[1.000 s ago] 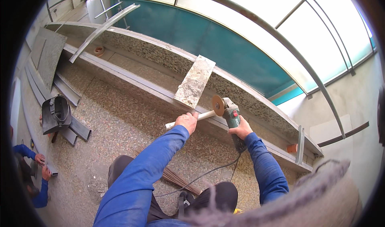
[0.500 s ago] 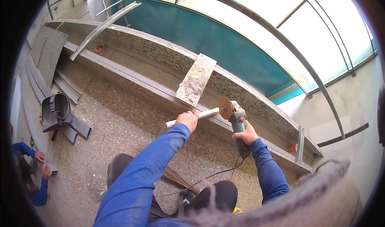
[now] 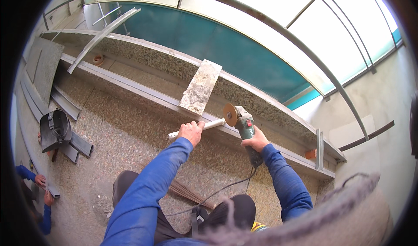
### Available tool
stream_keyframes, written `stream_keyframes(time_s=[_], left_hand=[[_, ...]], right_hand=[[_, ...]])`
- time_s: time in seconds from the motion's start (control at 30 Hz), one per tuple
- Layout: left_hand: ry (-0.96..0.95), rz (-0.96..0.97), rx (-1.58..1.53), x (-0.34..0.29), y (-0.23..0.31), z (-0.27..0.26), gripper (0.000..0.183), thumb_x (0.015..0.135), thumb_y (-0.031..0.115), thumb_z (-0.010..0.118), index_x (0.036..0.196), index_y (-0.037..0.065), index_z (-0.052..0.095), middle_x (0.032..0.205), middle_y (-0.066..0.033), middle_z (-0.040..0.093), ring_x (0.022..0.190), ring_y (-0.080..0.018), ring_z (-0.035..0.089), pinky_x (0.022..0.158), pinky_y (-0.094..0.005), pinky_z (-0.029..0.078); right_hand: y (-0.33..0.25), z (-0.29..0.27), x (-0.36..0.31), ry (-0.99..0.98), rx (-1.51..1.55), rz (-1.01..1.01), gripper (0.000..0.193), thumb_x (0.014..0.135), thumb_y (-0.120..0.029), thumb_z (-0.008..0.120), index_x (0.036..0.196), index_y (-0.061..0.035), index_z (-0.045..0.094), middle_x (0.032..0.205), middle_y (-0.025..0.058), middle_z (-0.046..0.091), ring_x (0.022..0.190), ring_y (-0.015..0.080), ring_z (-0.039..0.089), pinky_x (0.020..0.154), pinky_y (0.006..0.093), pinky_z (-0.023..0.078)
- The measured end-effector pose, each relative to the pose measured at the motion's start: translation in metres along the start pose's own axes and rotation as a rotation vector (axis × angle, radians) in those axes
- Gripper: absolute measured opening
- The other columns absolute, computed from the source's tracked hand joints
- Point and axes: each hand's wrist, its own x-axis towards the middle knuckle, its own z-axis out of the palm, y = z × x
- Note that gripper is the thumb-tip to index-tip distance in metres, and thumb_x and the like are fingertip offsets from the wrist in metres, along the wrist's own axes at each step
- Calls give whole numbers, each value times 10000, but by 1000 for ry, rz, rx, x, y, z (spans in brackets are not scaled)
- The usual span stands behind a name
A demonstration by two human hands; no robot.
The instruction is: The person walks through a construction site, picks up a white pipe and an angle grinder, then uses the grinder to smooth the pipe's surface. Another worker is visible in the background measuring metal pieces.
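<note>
My left hand (image 3: 191, 131) is closed round a white plastic pipe (image 3: 214, 124), which sticks out on both sides of the fist. In my right hand (image 3: 257, 139) is a green angle grinder (image 3: 246, 132), gripped by its body with the fingers wrapped round it. The grinder's tan disc (image 3: 230, 114) stands at the right end of the pipe; whether it touches cannot be made out. Behind the pipe, a rough, mortar-stained board (image 3: 201, 87) lies across the two edges of a long trough. The grinder's black cord (image 3: 220, 191) runs down past my knees.
A bundle of thin brown rods (image 3: 188, 191) lies before my knees. At left are a black welding mask (image 3: 55, 130) and grey metal profiles (image 3: 81, 142). A co-worker's hands (image 3: 45, 188) hold another profile at lower left. A metal strip (image 3: 320, 149) crosses the trough at right.
The whole view has shifted a little, so most things sit further left. My hands keep their hold on the pipe and the grinder. The co-worker's hands stay at the profile.
</note>
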Motion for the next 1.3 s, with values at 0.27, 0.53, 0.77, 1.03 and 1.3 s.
stream_keyframes(time_s=[0.27, 0.53, 0.77, 1.03, 1.3], left_hand=[[-51, -18, 8, -1, 4, 1, 251, 975, 140, 517, 1224, 111, 494, 920, -117, 641, 841, -297, 718, 722, -458, 552], [-21, -17, 0, 0, 2, 4, 267, 966, 128, 529, 1231, 118, 490, 928, -118, 638, 840, -301, 713, 728, -466, 544], [-37, -15, -19, 0, 2, 4, 264, 971, 128, 518, 1234, 131, 493, 941, -122, 639, 851, -297, 711, 727, -465, 542], [-22, -22, -22, 0, 2, 2, 245, 973, 134, 516, 1218, 135, 498, 938, -123, 639, 844, -298, 710, 720, -464, 541], [-14, -23, -17, 1, 1, 3, 247, 969, 143, 521, 1215, 130, 501, 915, -117, 640, 815, -295, 714, 702, -460, 544]], right_hand=[[-6, 5, 9, 5, -118, 17, 843, 549, -325, 862, 1244, 33, 547, 1092, 221, 680, 1031, 352, 667, 921, 399, 521], [2, 6, 12, -9, -132, 26, 863, 548, -334, 861, 1251, 52, 541, 1112, 236, 677, 1047, 359, 665, 928, 401, 518], [3, 7, 14, -10, -131, 0, 831, 554, -327, 867, 1227, 38, 543, 1084, 221, 677, 1023, 352, 667, 910, 402, 522], [-2, 10, 11, -19, -92, 27, 757, 559, -316, 872, 1164, 9, 554, 1033, 188, 677, 968, 329, 666, 886, 399, 524], [7, 13, 13, -9, -71, -14, 744, 560, -310, 867, 1155, 9, 554, 1022, 188, 674, 960, 326, 666, 872, 399, 525]])
